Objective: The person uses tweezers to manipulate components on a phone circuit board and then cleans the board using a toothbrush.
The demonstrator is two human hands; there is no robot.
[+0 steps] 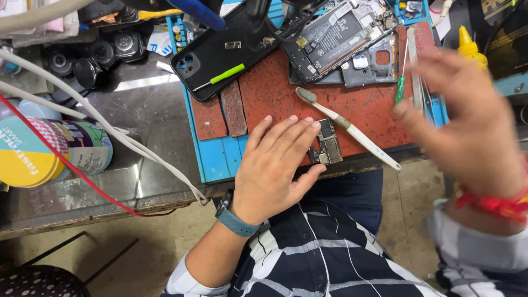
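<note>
Left hand (273,168) lies flat, fingers spread, on the red mat (363,110); its fingertips touch a small circuit board (328,144) at the mat's near edge. Right hand (467,126) is motion-blurred above the mat's right side near tweezers (416,77) and a green-handled screwdriver (401,82); whether it grips anything cannot be told. A toothbrush (347,126) lies just beside the board. An opened phone (335,36) is partly cut off at the top.

A glass-topped workbench (137,110) with a worn wooden edge stands over a tan tiled floor (165,242).
</note>
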